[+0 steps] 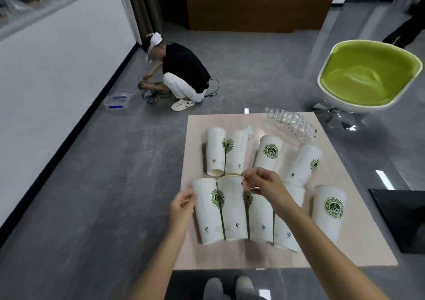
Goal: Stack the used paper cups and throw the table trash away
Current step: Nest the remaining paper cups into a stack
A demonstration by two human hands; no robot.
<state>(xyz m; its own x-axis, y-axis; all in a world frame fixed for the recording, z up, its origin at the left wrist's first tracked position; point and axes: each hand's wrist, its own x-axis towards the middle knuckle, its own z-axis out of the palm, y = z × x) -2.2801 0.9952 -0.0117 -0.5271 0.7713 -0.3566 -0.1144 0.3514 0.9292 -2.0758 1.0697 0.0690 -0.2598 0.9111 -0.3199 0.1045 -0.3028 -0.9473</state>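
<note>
Several white paper cups with green logos stand on a small pale wooden table [358, 237]. My left hand [182, 205] grips the side of the front-left cup [207, 212] near its rim. My right hand [262, 182] pinches the rim of the neighbouring cup [232, 210] with fingertips. Further cups stand behind [215, 150] and to the right [330, 210]. A crushed clear plastic bottle [292, 122] lies at the table's far edge, and a small crumpled white paper scrap [248, 130] lies behind the back cups.
A green and white swivel chair [368, 76] stands beyond the table's right corner. A person squats on the grey floor at the left, handling cables, beside a clear plastic box [118, 102]. A dark flat object [400, 217] lies at the right. My shoes show below the table.
</note>
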